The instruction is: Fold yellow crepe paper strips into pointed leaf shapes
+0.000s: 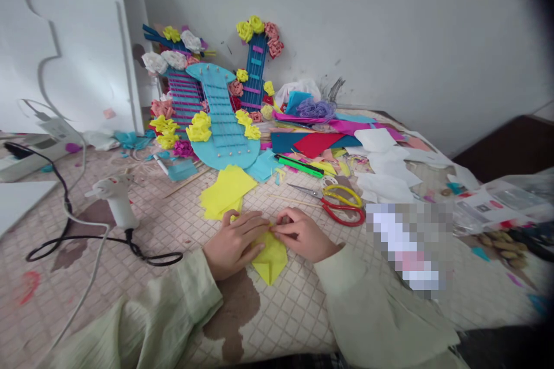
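Both hands are at work over the yellow sheet (273, 262), which lies on the worktop (298, 323) to the left of the scissors (328, 200) and nearer the wearer. The left hand (236, 242) is open and palm down, fingers nearly straight, thumb set apart, resting across the sheet. The right hand (305, 233), just on the near side of the scissors, has its fingers curled and the thumb and forefinger closed on the sheet's upper edge. Look at the sheet's near corner: a creased flap shows there.

Left of the scissors, just past the left hand, there's a fanned stack of yellow paper (227, 187). Immediately beyond the scissors lies a green cutter (300, 165); beyond them and to the right, crumpled white sheets (385, 167). Farther back and left of the scissors stands a light-blue stringed model (223, 121) with yellow paper flowers (199, 127), and well left of them is a white glue gun (123, 207).
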`<state>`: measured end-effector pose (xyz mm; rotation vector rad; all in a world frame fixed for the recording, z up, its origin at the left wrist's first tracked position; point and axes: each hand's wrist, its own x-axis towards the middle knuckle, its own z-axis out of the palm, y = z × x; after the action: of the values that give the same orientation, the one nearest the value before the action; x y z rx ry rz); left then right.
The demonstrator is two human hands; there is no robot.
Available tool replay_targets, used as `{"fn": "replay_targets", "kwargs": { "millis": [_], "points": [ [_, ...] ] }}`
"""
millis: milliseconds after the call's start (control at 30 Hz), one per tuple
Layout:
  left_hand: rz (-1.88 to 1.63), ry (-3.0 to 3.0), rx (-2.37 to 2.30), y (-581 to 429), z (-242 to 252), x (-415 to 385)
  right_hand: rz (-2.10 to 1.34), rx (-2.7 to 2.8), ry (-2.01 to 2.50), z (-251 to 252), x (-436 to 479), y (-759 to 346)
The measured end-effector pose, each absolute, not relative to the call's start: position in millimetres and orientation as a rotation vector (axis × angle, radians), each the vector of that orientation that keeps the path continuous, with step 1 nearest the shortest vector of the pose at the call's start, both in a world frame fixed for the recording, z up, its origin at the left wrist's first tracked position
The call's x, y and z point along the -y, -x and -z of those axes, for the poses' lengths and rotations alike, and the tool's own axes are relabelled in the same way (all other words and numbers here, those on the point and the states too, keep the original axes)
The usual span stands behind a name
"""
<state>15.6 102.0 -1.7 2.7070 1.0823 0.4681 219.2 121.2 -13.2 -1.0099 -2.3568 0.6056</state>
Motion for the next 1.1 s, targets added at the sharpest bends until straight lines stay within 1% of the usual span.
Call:
{"fn": "replay_targets", "kwargs": {
  "millis": [1100],
  "points": [
    [-0.422, -2.736, -1.04, -15.9, 7.2, -100.9, -0.638, 2.352, 0.994, 7.1, -121.9, -218.9]
  ]
}}
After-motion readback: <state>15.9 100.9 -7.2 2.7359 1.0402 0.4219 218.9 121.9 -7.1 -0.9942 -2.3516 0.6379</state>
